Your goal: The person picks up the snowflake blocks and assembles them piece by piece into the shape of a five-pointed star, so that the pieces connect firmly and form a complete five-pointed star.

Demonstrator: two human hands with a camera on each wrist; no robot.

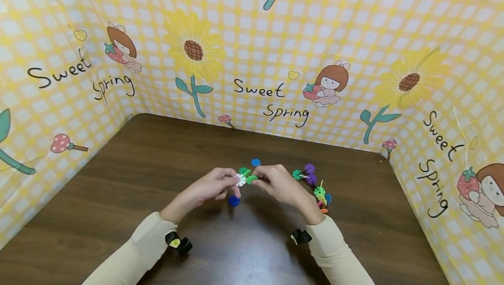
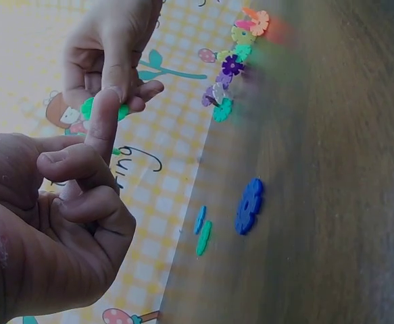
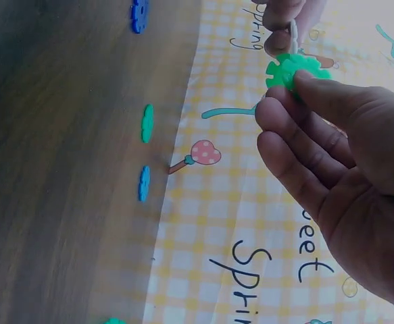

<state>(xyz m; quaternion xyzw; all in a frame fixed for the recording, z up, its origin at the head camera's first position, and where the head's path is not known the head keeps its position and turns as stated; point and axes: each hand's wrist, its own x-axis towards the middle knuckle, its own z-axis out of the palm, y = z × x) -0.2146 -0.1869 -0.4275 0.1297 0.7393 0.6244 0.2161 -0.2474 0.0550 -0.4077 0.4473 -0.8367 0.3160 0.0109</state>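
Observation:
Both hands meet above the table, joining or holding notched plastic snowflake discs. My left hand (image 1: pixel 215 185) pinches a white snowflake disc (image 1: pixel 240 180), seen edge-on in the right wrist view. Between the thumb and fingers of my right hand (image 1: pixel 278 182) is a green snowflake disc (image 3: pixel 291 67), touching the white one. How far the two slot into each other cannot be told. The left fingers mostly hide the white disc in the left wrist view. On the table under the hands lie a dark blue disc (image 1: pixel 234 201), a lighter blue disc (image 1: pixel 256 162) and a green disc (image 3: pixel 147 123).
To the right, a string of joined snowflake discs in purple (image 1: pixel 309 168), green (image 1: pixel 320 192), yellow, pink and orange lies on the brown wooden table (image 1: pixel 157 154), partly behind the right forearm. A yellow checked cloth (image 1: pixel 244 49) walls the table at the back and sides.

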